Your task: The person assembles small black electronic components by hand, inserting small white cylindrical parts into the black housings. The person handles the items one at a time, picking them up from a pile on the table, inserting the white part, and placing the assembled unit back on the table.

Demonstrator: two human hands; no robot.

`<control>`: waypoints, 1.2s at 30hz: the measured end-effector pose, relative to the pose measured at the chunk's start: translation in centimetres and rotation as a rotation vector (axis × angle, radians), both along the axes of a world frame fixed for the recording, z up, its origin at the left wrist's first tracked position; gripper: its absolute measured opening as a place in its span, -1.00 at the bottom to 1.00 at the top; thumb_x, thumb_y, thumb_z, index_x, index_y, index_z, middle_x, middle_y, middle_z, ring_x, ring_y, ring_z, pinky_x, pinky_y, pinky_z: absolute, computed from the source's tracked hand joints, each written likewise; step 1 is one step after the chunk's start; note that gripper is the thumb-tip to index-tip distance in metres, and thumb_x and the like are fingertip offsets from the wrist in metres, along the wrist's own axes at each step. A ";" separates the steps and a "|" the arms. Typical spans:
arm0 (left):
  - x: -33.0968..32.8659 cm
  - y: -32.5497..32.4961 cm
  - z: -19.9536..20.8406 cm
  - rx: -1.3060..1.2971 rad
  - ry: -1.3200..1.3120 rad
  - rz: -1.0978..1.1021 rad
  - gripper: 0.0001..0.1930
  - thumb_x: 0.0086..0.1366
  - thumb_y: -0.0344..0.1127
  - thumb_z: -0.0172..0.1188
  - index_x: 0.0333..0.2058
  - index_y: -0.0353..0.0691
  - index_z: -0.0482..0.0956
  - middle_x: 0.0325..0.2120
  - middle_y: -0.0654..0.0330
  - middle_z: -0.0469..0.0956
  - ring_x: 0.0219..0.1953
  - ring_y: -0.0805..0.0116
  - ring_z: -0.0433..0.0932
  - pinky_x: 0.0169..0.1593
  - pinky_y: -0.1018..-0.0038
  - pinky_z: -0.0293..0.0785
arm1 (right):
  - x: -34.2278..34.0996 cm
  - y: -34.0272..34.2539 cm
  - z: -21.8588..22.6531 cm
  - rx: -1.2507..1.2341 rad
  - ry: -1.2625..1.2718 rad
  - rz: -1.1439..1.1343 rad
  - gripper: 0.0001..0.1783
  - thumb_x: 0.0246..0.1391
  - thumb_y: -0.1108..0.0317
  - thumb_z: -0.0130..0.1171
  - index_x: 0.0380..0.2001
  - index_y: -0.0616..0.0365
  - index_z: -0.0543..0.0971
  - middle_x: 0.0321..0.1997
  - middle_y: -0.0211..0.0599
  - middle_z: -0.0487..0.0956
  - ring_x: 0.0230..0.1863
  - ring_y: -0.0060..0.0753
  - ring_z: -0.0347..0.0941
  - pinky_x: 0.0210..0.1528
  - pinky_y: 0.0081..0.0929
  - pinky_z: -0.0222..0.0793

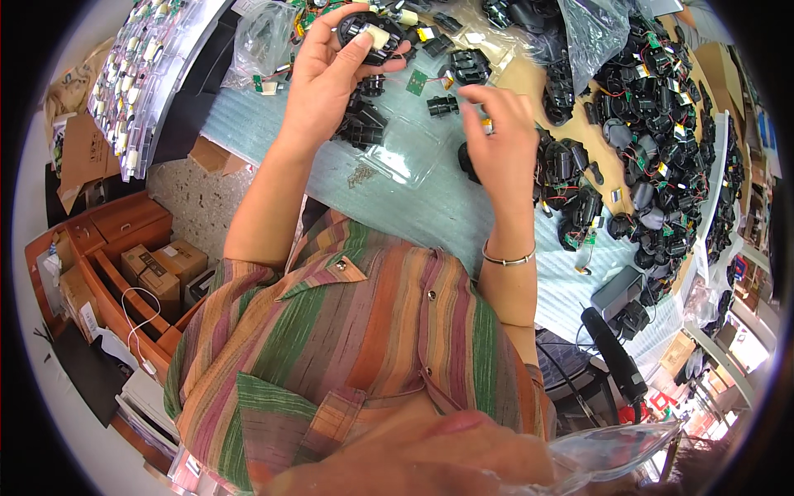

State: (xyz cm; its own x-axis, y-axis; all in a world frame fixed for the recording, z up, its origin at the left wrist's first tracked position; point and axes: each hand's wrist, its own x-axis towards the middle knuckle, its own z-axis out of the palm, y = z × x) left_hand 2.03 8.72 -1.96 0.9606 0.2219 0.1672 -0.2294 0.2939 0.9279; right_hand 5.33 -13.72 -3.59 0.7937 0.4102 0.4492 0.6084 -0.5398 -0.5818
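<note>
My left hand (318,91) is closed around a round black plastic housing (351,31), held up over the far side of the table. A cream-coloured block (376,37) sits in the housing under my thumb. My right hand (504,136) hovers over the table with thumb and index finger apart and nothing visible between them. Just left of it lies a small black plastic part (442,105). Near that are a green circuit board (417,81) with wires and another open black housing (470,66). A clear plastic tray (405,153) rests between my forearms, beside a little pile of screws (361,175).
Heaps of black housings with wires and boards (653,149) cover the right side. Clear plastic bags (263,41) lie at the back. A rack of small cream parts (136,83) stands far left, above a wooden drawer unit (124,227). A black rod-shaped device (612,351) sits near right.
</note>
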 end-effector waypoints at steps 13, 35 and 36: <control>-0.6 -0.1 -0.5 -0.184 0.073 -0.052 -0.59 0.50 -0.38 -0.10 0.26 -0.34 0.25 0.04 -0.06 0.50 0.01 0.02 0.61 -0.02 0.28 0.67 | -0.4 0.9 0.9 0.157 0.210 0.048 -0.65 -0.01 0.57 0.25 -0.11 0.06 0.61 -0.23 -0.34 0.62 -0.20 -0.34 0.50 -0.11 -0.38 0.38; -1.4 -5.1 -0.2 -0.045 0.073 -0.118 -0.56 0.42 -0.49 0.06 0.24 -0.30 0.28 0.02 0.09 0.47 0.02 0.32 0.55 -0.03 0.30 0.68 | -1.6 1.1 1.5 0.585 0.323 -0.064 -0.80 -0.01 0.64 0.26 -0.28 0.18 0.63 -0.33 -0.50 0.41 -0.51 -0.84 0.20 -0.51 -0.76 0.17; -1.5 -5.4 -0.3 -0.004 0.047 -0.099 -0.56 0.41 -0.50 0.07 0.24 -0.30 0.28 0.02 0.12 0.46 0.02 0.36 0.53 -0.02 0.33 0.66 | -1.7 1.3 1.5 0.557 0.307 -0.089 -0.78 -0.06 0.66 0.26 -0.31 0.18 0.63 -0.34 -0.49 0.39 -0.52 -0.84 0.19 -0.52 -0.76 0.17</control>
